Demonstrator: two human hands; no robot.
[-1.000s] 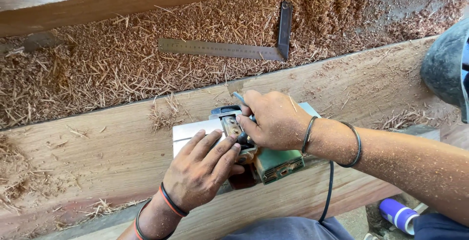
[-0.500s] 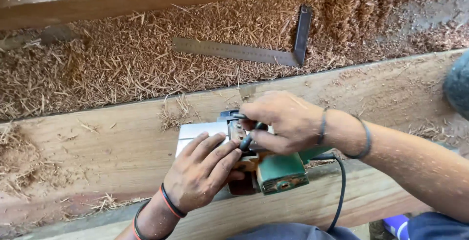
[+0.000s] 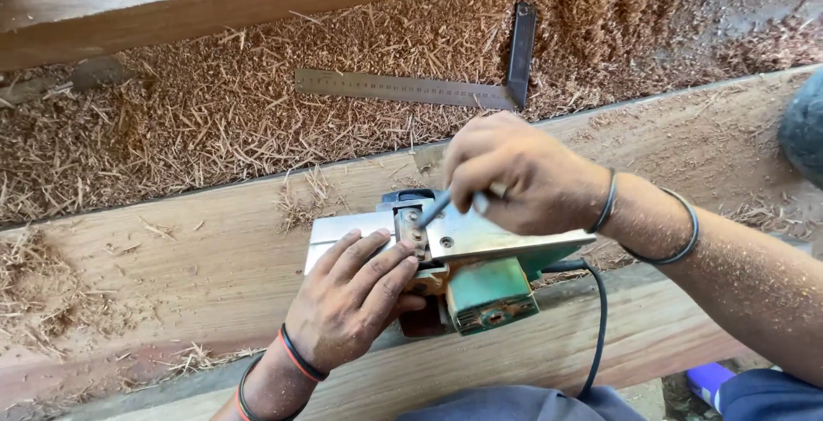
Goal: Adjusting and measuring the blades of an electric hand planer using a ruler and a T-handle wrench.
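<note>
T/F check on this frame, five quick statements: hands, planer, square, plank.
1. The electric planer lies sole-up on the wooden plank. True.
2. The right hand is empty. False: it holds a slim tool at the blade drum.
3. The left hand rests on the planer. True.
4. The metal square lies on the plank. False: it lies in the wood shavings beyond it.
5. Both wrists are bare. False: both wear bands.
</note>
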